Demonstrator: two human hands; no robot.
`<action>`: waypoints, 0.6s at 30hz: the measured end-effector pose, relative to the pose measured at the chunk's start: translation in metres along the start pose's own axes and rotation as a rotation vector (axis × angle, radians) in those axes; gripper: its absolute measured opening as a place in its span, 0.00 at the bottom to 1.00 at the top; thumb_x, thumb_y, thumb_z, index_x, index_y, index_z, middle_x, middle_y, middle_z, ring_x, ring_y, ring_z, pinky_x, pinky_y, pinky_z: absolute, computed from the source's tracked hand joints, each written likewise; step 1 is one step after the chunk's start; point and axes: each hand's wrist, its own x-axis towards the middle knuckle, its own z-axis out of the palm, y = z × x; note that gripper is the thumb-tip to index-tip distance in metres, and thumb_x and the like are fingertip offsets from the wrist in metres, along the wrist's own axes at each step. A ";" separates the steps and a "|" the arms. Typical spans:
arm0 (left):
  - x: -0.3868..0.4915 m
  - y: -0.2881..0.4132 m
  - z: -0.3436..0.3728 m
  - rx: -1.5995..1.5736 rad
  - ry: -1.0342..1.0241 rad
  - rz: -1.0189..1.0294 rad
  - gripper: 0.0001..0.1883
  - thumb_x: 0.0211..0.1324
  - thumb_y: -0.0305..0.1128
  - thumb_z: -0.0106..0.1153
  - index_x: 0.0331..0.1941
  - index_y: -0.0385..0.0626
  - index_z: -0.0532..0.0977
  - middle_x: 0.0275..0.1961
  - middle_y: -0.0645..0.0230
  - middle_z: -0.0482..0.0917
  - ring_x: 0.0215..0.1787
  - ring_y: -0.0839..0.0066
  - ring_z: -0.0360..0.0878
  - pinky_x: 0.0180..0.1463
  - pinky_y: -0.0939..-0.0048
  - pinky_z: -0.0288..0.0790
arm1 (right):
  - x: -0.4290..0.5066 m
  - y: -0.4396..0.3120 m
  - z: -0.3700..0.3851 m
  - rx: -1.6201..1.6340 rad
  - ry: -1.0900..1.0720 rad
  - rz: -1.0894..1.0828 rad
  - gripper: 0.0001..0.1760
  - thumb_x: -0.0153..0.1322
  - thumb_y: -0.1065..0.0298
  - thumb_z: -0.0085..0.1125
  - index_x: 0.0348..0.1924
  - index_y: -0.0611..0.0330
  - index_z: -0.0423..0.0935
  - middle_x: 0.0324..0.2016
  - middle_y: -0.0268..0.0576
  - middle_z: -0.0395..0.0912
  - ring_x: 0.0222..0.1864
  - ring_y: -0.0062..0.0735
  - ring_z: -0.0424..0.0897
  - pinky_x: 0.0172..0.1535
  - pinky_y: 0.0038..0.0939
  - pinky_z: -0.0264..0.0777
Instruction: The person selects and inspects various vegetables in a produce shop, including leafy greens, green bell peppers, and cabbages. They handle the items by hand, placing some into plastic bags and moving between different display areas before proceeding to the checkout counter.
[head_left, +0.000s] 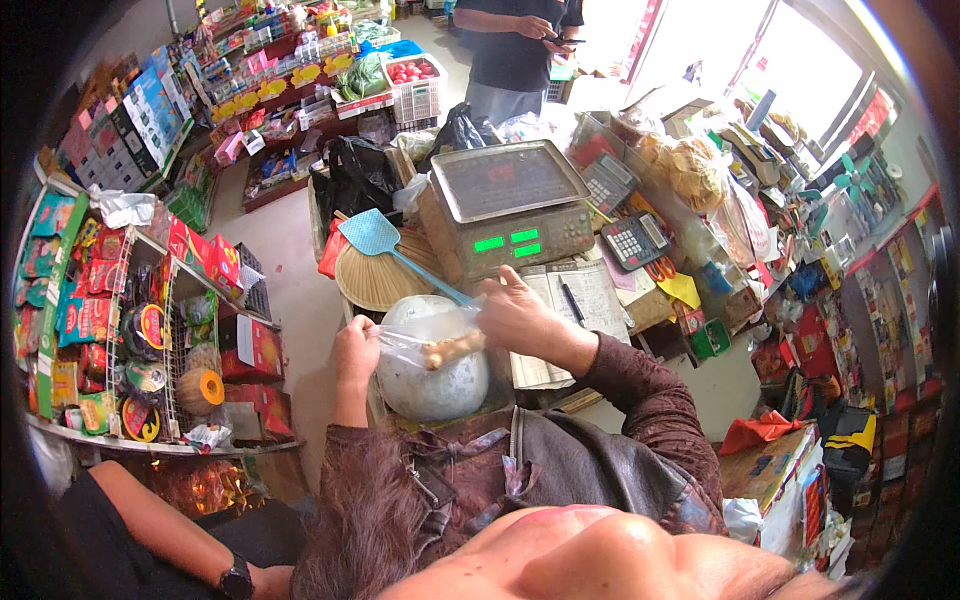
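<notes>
A clear plastic bag is stretched between my two hands, above a large pale winter melon. Inside it lies a knobbly piece of ginger root. My left hand pinches one end of the bag. At the other end my right hand grips the plastic, with its thumb pointing up. Just beyond my hands lie a blue fly swatter and a palm-leaf fan. The electronic scale stands behind them, its green digits lit.
An open notebook with a pen lies right of my right hand. Past it are a calculator and red-handled scissors. A person stands across the counter holding a phone. Another person's forearm is at lower left, beside snack shelves.
</notes>
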 end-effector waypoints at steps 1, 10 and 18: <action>0.002 -0.003 0.000 -0.034 0.014 -0.006 0.05 0.56 0.27 0.55 0.29 0.38 0.75 0.26 0.58 0.79 0.29 0.66 0.81 0.37 0.64 0.73 | -0.001 0.004 0.004 -0.028 0.033 -0.037 0.05 0.55 0.62 0.59 0.15 0.47 0.79 0.14 0.30 0.72 0.40 0.34 0.74 0.55 0.47 0.58; 0.015 0.044 -0.042 -1.615 -0.278 -0.351 0.15 0.55 0.19 0.44 0.47 0.40 0.70 0.33 0.61 0.80 0.33 0.72 0.79 0.39 0.73 0.75 | 0.003 0.017 0.007 0.149 0.234 0.068 0.04 0.57 0.63 0.56 0.19 0.48 0.73 0.18 0.31 0.71 0.35 0.35 0.74 0.50 0.44 0.64; 0.009 0.090 -0.063 -0.053 0.316 0.864 0.11 0.54 0.13 0.50 0.37 0.43 0.75 0.43 0.57 0.84 0.45 0.67 0.81 0.53 0.67 0.72 | 0.024 -0.001 -0.002 0.873 0.862 0.621 0.19 0.56 0.68 0.73 0.22 0.59 0.66 0.17 0.40 0.63 0.23 0.33 0.66 0.29 0.37 0.64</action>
